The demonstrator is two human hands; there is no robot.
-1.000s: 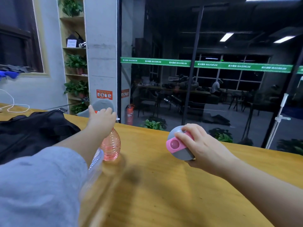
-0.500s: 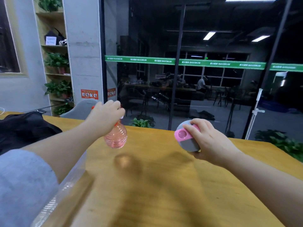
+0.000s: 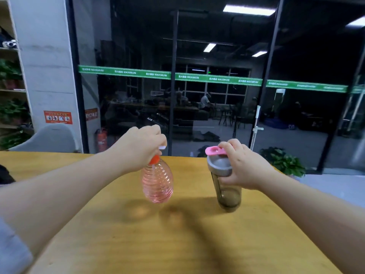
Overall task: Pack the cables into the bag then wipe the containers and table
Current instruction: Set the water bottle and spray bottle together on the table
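Left hand curled tight round sprayer head of pink spray bottle, fingers wrapped over trigger area, orange collar showing just below fist. Bottle body ribbed, clear pink, hanging tilted w/ base angled toward centre, lifted off wooden table; soft shadow underneath on tabletop.

Right hand gripping shaker bottle from its right side near top, fingers curled over grey lid, thumb round front below lid. Pink flip cap up at top, beside fingertips. Smoky transparent body, upright; base at or just above tabletop, can't tell which.

Two bottles near each other, not touching, spray bottle to left of shaker.

Dark bag only just visible at far left edge on table; cables not visible. Grey sleeve at bottom left corner. Beyond table: grey chair back, glass wall w/ green strip, red extinguisher, potted plant at right.
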